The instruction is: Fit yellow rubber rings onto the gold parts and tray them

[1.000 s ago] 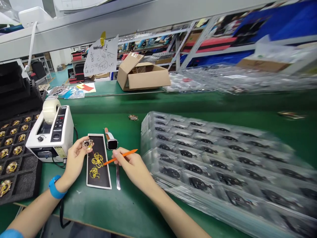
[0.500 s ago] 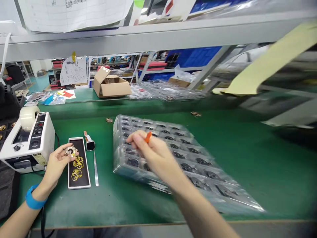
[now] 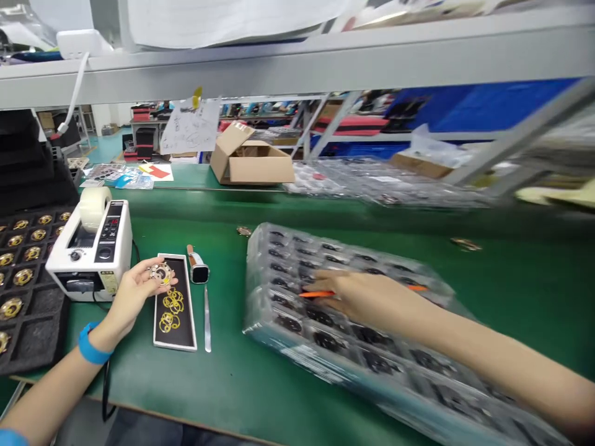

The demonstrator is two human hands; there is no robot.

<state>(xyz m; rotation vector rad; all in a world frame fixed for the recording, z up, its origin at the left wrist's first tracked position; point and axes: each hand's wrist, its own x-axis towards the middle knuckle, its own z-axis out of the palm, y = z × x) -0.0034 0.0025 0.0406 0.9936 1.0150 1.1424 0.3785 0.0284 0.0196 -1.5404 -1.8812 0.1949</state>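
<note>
My left hand (image 3: 134, 292) pinches a round gold-and-silver watch part (image 3: 161, 274) above the top end of a narrow white-rimmed tray (image 3: 157, 337). Thin yellow rings (image 3: 171, 303) lie on that tray's black base. My right hand (image 3: 346, 291), blurred, is closed around a slim orange stick-like tool (image 3: 318, 293); its other end shows beyond the wrist. Beneath this hand is a stack of clear plastic blister trays (image 3: 267, 316) with dark round parts in the pockets. Whether the fingers touch the trays I cannot tell.
Left of the white tray are a tape dispenser (image 3: 93, 254) and a black foam tray (image 3: 35, 303) of gold parts. A smartwatch (image 3: 199, 272) and metal tweezers (image 3: 207, 322) lie to its right. Farther back are a cardboard box (image 3: 260, 167) and a low shelf beam (image 3: 297, 68).
The view has swung left, so the bench items sit farther right. My right hand has shifted over the blister trays, its orange tool now lying flatter. My left hand keeps the watch part.
</note>
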